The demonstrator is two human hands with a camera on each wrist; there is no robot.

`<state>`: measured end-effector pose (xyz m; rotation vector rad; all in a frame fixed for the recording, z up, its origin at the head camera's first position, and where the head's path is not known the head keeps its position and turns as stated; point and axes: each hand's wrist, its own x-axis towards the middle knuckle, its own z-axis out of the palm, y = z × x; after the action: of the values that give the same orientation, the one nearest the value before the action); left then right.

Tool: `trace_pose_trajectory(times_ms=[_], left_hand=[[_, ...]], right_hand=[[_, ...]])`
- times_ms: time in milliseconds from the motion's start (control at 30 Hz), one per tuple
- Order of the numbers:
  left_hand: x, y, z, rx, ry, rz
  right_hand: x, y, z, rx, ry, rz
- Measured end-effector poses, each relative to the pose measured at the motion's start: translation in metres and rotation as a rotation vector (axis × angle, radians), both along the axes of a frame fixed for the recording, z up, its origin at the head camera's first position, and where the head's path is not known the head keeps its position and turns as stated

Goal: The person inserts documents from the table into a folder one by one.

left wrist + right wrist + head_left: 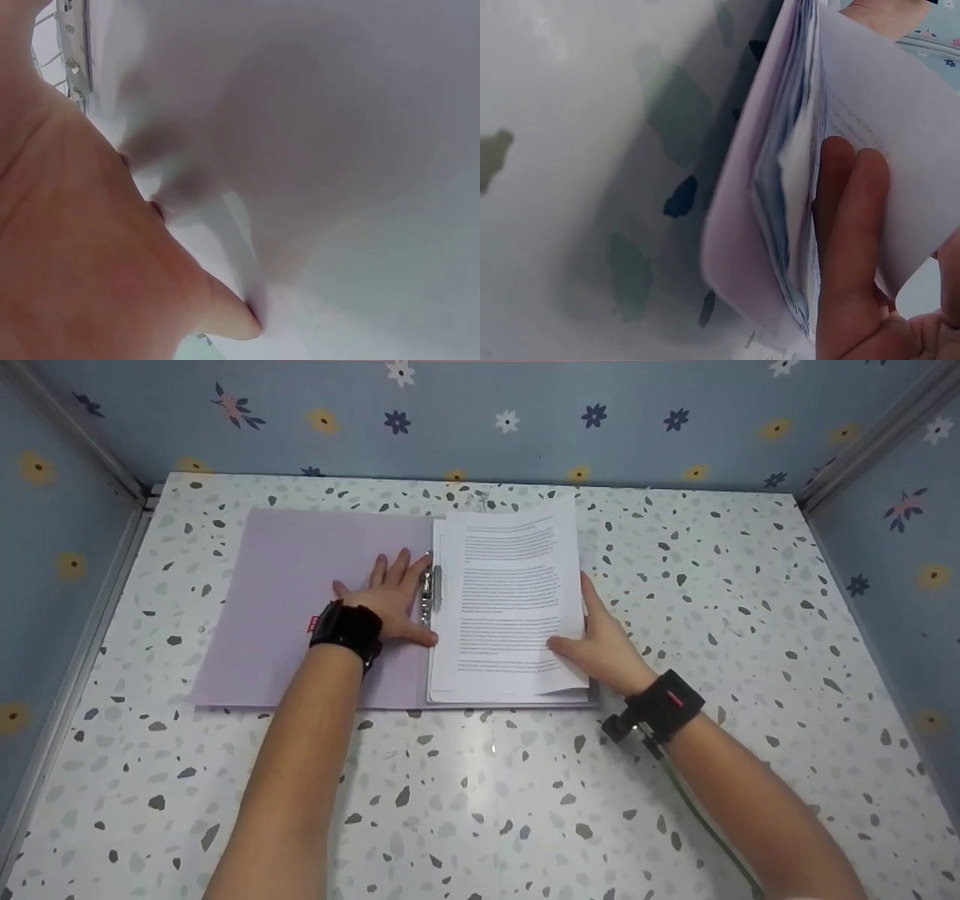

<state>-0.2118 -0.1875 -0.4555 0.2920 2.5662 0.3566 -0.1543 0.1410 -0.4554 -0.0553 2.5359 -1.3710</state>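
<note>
A light purple folder [289,562] lies spread on the table, with a stack of printed paper [510,592] on its right side. Along the fold runs a metal binding clip [427,600]. My left hand [386,607] rests with spread fingers on the bare left cover beside the clip, its thumb reaching to the paper's left edge. At the right edge, my right hand [604,649] pinches paper, thumb on top and fingers underneath. In the right wrist view, fingers [855,217] sit between a lifted sheet [907,120] and the pages below; how many sheets are held is unclear.
The speckled white table [480,795] extends around the folder. Blue flowered panels [540,427] stand at the back and both sides. Black straps are worn on both wrists, and a green cable [709,825] trails by the right forearm.
</note>
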Motion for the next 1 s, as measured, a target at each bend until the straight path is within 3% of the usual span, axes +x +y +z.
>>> trace_pose_trajectory(times_ms=[400, 1000], left_hand=[[0.009, 0.002, 0.01, 0.049, 0.045, -0.008], [0.006, 0.002, 0.009, 0.038, 0.014, -0.003]], right_hand=[[0.001, 0.0, -0.006, 0.042, 0.019, 0.042], [0.004, -0.004, -0.006, 0.038, 0.007, 0.027]])
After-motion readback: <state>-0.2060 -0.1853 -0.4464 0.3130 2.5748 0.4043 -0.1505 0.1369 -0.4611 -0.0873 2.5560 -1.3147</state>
